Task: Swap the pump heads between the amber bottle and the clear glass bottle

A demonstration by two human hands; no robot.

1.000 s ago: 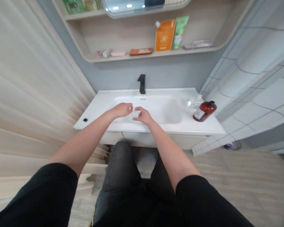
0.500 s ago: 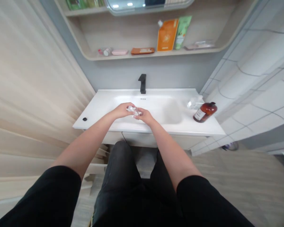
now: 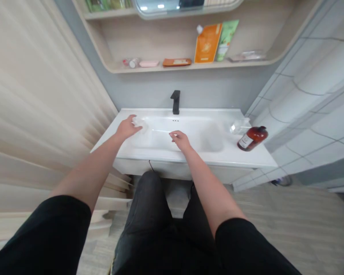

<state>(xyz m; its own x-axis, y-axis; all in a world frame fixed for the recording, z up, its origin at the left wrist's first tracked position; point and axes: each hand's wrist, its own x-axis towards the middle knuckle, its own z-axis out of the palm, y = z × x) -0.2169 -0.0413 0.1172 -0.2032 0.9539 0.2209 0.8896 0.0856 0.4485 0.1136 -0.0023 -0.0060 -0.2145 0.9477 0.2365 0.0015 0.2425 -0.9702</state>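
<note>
The mirror (image 3: 186, 6) is cropped, the clear item (image 3: 137, 122) blurred.

1 small, clear object (image 3: 137, 122), its shape blurred, sits in the left hand (image 3: 126, 128) at the left of the white basin (image 3: 163, 139).

The person had two bare hands (image 3: 127, 128) (image 3: 181, 140). There were one basin (image 3: 190, 131), one black faucet (image 3: 176, 102), one mirror (image 3: 186, 7), one brown bottle (image 3: 252, 138), one orange pouch (image 3: 208, 44) and one green tube (image 3: 227, 40).
</note>
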